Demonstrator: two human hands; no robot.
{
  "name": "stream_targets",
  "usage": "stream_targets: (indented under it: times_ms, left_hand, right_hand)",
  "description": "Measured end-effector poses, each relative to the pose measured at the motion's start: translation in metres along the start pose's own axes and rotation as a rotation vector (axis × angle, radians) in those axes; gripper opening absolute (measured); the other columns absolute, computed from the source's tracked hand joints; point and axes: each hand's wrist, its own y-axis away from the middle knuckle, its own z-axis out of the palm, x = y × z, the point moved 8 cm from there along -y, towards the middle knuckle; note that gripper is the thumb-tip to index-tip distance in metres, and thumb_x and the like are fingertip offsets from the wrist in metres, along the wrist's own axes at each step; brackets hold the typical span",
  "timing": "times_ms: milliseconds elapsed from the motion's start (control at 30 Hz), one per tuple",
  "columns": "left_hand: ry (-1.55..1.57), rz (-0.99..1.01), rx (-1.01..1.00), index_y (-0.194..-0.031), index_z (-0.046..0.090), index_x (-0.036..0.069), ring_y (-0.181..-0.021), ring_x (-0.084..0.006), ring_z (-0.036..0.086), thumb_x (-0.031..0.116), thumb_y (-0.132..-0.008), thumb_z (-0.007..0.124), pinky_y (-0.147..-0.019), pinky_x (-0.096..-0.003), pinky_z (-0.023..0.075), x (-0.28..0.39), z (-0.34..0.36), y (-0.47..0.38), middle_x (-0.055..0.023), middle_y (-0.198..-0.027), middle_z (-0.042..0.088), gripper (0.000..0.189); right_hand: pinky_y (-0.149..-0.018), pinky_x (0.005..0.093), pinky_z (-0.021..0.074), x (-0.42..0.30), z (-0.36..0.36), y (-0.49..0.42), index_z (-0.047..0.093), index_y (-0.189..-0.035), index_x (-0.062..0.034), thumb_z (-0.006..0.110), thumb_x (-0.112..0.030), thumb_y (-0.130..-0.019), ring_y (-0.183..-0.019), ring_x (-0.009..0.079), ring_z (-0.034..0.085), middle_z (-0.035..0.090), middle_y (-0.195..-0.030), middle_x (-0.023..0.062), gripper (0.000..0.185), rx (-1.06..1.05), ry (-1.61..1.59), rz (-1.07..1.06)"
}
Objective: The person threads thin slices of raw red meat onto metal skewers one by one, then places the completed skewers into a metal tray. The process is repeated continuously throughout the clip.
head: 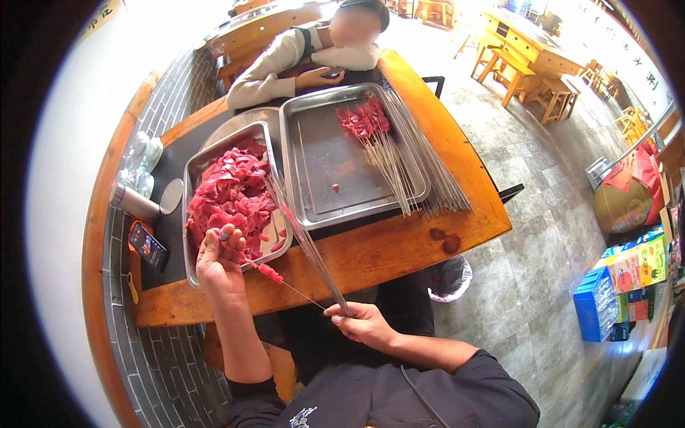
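My left hand (220,270) is palm up above the front of a metal tray (188,262) heaped with sliced raw red meat (230,187). Its curled fingers pinch a strip of meat at the tip of a thin skewer. Several pieces of threaded meat (270,273) sit along that skewer. My right hand (366,325) grips the skewer's other end, along with a bundle of bare metal skewers (316,257) that slants up towards the trays. A larger metal tray (321,155) stands to the right, with several meat-loaded skewers (366,120) at its right side.
More bare skewers (441,179) lie along the large tray's right rim. A phone (147,245), a steel flask (134,202) and plastic bottles (140,160) line the table's left side. Across the table (374,251) a person (278,69) leans on folded arms. A lined bin (452,278) stands below.
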Motion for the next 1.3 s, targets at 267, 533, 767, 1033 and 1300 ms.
stream_targets:
  times_ms: [267,533,767,1033,1300]
  left_hand:
    - [-0.072,0.089,-0.142,-0.103,0.062,-0.004,-0.085,-0.0341,0.072,0.015,-0.098,0.058,-0.076,-0.0413,0.0604,-0.005,0.025,0.017,-0.0251,-0.098,0.07,0.02]
    - [-0.202,0.005,-0.107,-0.1,0.062,-0.003,-0.075,-0.0272,0.072,0.013,-0.093,0.067,-0.069,-0.037,0.0606,-0.015,0.031,0.023,-0.0202,-0.089,0.072,0.017]
    - [-0.273,-0.016,-0.175,-0.098,0.062,-0.001,-0.075,-0.0259,0.072,0.012,-0.091,0.069,-0.068,-0.0377,0.0613,-0.018,0.03,0.02,-0.0192,-0.089,0.072,0.017]
    - [-0.339,-0.038,-0.162,-0.111,0.068,0.002,-0.077,-0.0167,0.072,0.017,-0.093,0.068,-0.067,-0.0273,0.0576,-0.003,0.015,0.009,-0.0125,-0.095,0.074,0.023]
    - [-0.984,0.453,-0.05,-0.096,0.073,0.002,-0.077,-0.0176,0.071,0.007,-0.086,0.073,-0.066,-0.0277,0.0554,0.059,-0.013,-0.009,-0.0108,-0.089,0.074,0.012]
  right_hand:
    - [-0.047,0.019,0.0347,-0.003,0.0,0.002,0.067,-0.115,-0.0033,0.061,-0.008,-0.096,-0.054,0.003,0.043,0.051,-0.069,-0.0056,0.021,0.059,0.066,-0.001]
    - [-0.04,0.0199,0.0295,-0.012,0.002,-0.003,0.065,-0.113,0.0006,0.059,-0.003,-0.095,-0.046,0.0056,0.039,0.049,-0.063,-0.0013,0.019,0.121,0.071,-0.059]
    - [-0.041,0.0191,0.0307,-0.011,0.001,-0.004,0.066,-0.114,-0.0017,0.061,-0.006,-0.096,-0.047,0.005,0.041,0.052,-0.065,-0.0011,0.02,0.103,0.077,-0.045]
    - [-0.037,0.0212,0.0271,-0.022,-0.003,-0.006,0.065,-0.113,0.0001,0.061,-0.008,-0.095,-0.041,0.0071,0.037,0.049,-0.059,0.001,0.02,0.151,0.059,-0.081]
    - [-0.037,0.0204,0.0291,-0.034,-0.015,-0.006,0.065,-0.114,-0.0007,0.061,-0.007,-0.095,-0.041,0.0067,0.037,0.05,-0.06,0.0019,0.021,0.213,0.036,-0.096]
